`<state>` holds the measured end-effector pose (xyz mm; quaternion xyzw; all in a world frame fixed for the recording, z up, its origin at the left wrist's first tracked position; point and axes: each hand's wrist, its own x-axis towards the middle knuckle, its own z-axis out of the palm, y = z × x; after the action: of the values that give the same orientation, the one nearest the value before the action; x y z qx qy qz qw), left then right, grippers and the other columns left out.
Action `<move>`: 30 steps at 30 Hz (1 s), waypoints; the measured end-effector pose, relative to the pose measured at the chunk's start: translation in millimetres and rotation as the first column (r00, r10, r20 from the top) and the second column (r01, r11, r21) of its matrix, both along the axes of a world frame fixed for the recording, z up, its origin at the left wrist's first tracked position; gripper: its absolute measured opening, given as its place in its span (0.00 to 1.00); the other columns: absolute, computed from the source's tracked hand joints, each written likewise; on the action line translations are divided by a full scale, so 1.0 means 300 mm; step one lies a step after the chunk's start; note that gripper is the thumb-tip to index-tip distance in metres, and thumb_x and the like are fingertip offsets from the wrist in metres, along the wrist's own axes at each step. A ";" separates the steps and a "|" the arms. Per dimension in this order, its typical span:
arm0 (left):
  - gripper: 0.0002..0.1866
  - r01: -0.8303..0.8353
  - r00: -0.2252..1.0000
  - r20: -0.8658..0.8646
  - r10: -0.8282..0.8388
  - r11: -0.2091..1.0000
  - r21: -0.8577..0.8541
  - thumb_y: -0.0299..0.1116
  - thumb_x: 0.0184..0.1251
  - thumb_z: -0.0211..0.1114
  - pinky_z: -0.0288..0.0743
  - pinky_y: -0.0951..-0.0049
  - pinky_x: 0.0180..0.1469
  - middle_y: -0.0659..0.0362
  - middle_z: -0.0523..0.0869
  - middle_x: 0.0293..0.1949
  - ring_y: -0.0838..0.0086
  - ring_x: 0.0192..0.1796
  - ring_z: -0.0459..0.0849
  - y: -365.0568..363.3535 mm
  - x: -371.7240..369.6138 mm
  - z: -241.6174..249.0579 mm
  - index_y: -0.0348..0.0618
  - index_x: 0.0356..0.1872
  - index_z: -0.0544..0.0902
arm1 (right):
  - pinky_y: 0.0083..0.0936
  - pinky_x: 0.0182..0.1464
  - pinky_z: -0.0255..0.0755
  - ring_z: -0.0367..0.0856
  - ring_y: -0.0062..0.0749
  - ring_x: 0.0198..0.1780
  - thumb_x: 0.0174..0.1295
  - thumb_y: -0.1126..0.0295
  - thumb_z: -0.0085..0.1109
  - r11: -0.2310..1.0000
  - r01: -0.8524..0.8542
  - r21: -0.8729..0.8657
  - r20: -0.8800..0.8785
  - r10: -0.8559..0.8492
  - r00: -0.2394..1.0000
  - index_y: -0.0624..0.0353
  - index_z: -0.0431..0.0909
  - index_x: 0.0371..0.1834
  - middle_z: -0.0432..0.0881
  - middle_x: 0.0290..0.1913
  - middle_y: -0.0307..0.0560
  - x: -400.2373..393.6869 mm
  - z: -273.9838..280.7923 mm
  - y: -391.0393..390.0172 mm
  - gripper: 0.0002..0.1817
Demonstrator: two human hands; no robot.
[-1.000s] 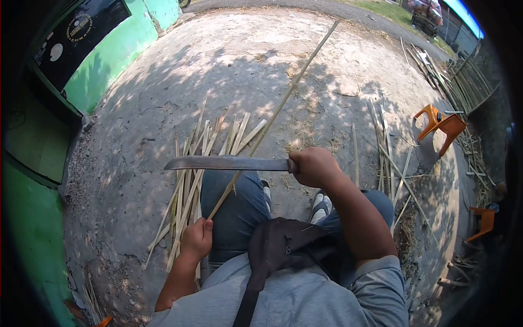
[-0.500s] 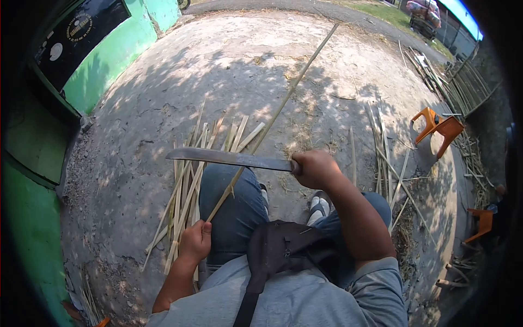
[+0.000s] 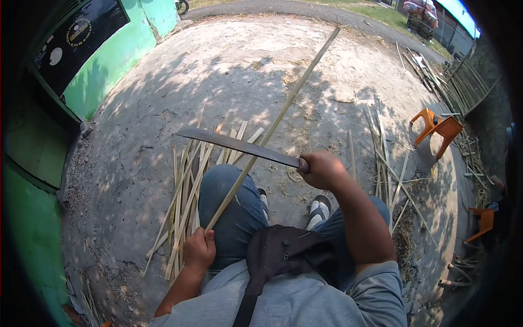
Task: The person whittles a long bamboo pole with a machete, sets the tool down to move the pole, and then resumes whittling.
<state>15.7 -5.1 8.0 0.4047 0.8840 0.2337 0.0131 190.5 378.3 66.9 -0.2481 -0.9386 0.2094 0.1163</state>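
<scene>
- Green wall point(image 3: 109, 60) at far left, with a dark sign point(image 3: 81, 30) on it; bare concrete ground point(image 3: 163, 98) beside it.
- Strips point(image 3: 185, 185): one loose pile of split bamboo on the ground, left of the knee point(image 3: 226, 201); too overlapped to count.
- Left hand point(image 3: 199, 249): closed around the near end of the pole point(image 3: 272, 122), one long bamboo that rests across the knee and runs up and away to the right.
- Blade point(image 3: 239, 146): one long knife, held level above the pole, seemingly just clear of it, tip to the left.
- Right hand point(image 3: 321, 169): fist closed on the knife handle.
- Shoes point(image 3: 318, 210): two, between the knees.
- Risk, as a judgement: a glancing cut along the pole could carry the blade toward the knee or the left hand, since both lie under its line; a loose grip would let the pole roll.
- Slats point(image 3: 389, 163): a second scatter, right of the arm.
- Chairs: two orange, one tipped point(image 3: 438, 128), one at the right edge point(image 3: 482, 223).
</scene>
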 end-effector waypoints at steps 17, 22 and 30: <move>0.28 -0.010 0.997 -0.082 0.011 1.000 0.011 0.57 0.82 0.52 0.73 0.41 0.29 0.42 0.81 0.22 0.37 0.27 0.83 0.001 0.011 -0.021 0.42 0.29 0.74 | 0.52 0.46 0.80 0.86 0.62 0.40 0.66 0.61 0.60 0.997 -0.026 -0.074 0.087 0.033 0.996 0.56 0.84 0.37 0.86 0.34 0.60 -0.009 -0.017 -0.013 0.11; 0.28 -0.007 0.995 -0.100 0.009 1.000 0.022 0.57 0.82 0.53 0.73 0.41 0.29 0.43 0.80 0.21 0.37 0.27 0.82 0.008 0.010 -0.004 0.42 0.29 0.74 | 0.52 0.45 0.80 0.86 0.62 0.40 0.64 0.62 0.60 0.992 -0.128 -0.017 0.197 0.129 0.972 0.56 0.85 0.36 0.86 0.33 0.60 -0.025 0.009 -0.028 0.10; 0.28 -0.018 0.994 -0.104 0.021 0.999 0.027 0.57 0.82 0.53 0.73 0.40 0.29 0.43 0.80 0.21 0.37 0.27 0.82 0.004 0.005 -0.013 0.42 0.28 0.74 | 0.50 0.44 0.81 0.87 0.58 0.39 0.64 0.62 0.59 0.996 -0.069 0.051 0.145 0.061 0.988 0.53 0.85 0.33 0.86 0.32 0.57 -0.038 -0.041 0.014 0.09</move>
<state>17.1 -3.7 4.2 0.4079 0.8842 0.2238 -0.0405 179.0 382.5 54.7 -0.2285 -0.9576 0.1685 0.0485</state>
